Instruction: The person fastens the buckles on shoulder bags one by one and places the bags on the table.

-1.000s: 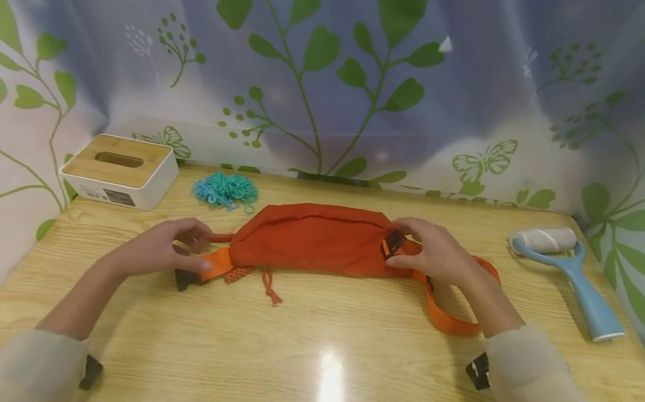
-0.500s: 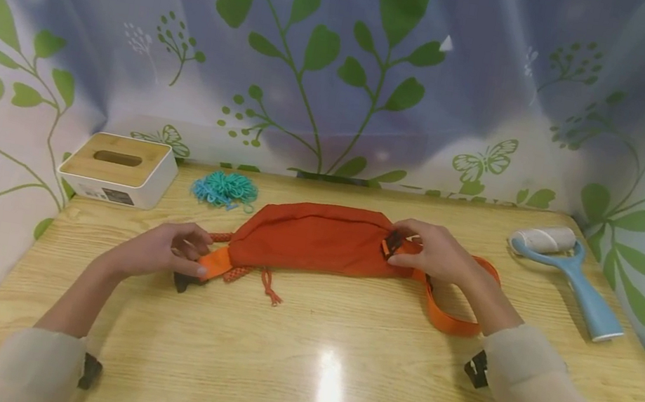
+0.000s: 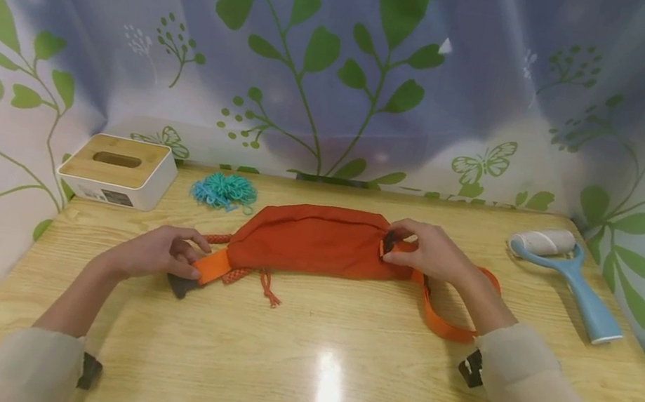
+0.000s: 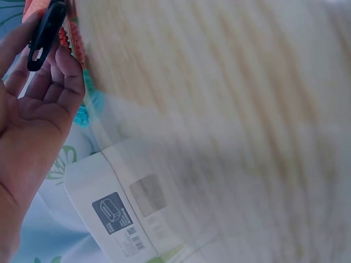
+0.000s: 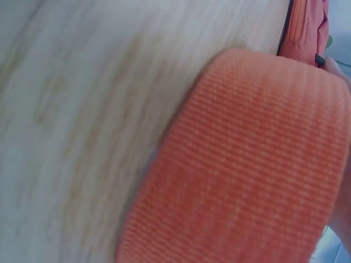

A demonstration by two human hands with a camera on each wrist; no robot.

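Red waist bag [image 3: 312, 238] lies lengthwise on the table [image 3: 233, 350], between both hands. Left hand [image 3: 157, 251] pinches the black buckle piece [image 4: 48, 34] at its left end. Right hand [image 3: 432, 251] seems to grip a dark clip [image 3: 388, 240] opposite; orange strap [image 5: 247, 164] crowds that wrist view, so we hedge. We judge both ends in hand, the pieces well apart, joining not done.

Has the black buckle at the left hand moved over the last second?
Yes, slightly: the black buckle has shifted left and nearer the camera, away from the teal yarn.
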